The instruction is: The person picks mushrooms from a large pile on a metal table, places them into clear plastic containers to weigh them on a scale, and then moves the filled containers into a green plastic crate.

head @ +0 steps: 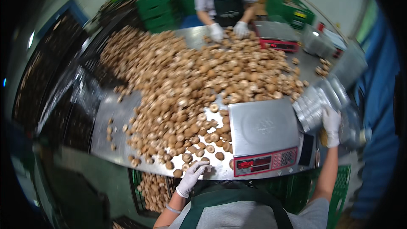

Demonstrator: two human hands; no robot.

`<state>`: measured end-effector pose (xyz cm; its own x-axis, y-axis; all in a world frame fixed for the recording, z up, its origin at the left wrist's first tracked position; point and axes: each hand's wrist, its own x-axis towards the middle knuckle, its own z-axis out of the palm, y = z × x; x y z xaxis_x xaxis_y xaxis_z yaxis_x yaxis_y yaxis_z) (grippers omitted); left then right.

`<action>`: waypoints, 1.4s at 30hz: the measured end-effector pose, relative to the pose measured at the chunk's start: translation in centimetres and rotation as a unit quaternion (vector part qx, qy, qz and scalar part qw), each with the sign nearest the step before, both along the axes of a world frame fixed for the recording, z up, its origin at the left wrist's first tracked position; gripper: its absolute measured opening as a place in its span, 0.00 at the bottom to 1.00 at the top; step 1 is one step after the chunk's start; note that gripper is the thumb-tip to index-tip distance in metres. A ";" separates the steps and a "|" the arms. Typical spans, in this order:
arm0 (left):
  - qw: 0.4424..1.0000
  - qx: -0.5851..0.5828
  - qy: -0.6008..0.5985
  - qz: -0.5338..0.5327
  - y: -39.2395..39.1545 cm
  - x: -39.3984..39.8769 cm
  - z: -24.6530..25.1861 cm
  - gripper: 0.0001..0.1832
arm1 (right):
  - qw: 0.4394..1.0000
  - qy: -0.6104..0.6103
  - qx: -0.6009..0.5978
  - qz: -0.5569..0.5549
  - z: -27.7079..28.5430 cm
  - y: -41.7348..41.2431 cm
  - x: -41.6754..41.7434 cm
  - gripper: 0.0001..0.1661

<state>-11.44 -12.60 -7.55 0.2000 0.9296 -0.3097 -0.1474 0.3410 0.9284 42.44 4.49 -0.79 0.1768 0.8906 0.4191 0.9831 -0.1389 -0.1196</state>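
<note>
My left hand (pixel 192 178), in a white glove, is at the table's near edge with its fingers loosely bent and nothing clearly held in it. Just beyond the fingertips are loose brown mushrooms (pixel 187 157), probably shiitake. My right hand (pixel 331 124), also gloved, grips the near side of a stack of clear plastic trays (pixel 313 106) at the table's right end. Between my hands stands a digital scale (pixel 264 121) with a bare steel platform and a red-framed lit display. A large mushroom heap (pixel 187 82) spreads across the steel table (pixel 111 111).
Across the table a co-worker's gloved hands (pixel 229 31) touch mushrooms beside a second scale (pixel 276 35). Green crates (pixel 155 9) are stacked behind. More clear containers (pixel 318 41) stand at far right. Below the near edge is a crate of mushrooms (pixel 154 190). A dark phone-like object (pixel 306 149) lies beside my scale.
</note>
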 end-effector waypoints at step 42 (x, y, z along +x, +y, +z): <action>0.910 0.176 0.373 -0.049 -5.6 -26.7 -0.9 0.09 | 0.752 0.539 -0.303 0.226 -12.7 -10.4 -49.1 0.08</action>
<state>-38.13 -18.23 -8.46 0.1426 0.9865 -0.0804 0.5835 -0.0181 0.8119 -6.63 -5.93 -13.46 -0.2564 0.9314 -0.2584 0.3233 -0.1693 -0.9310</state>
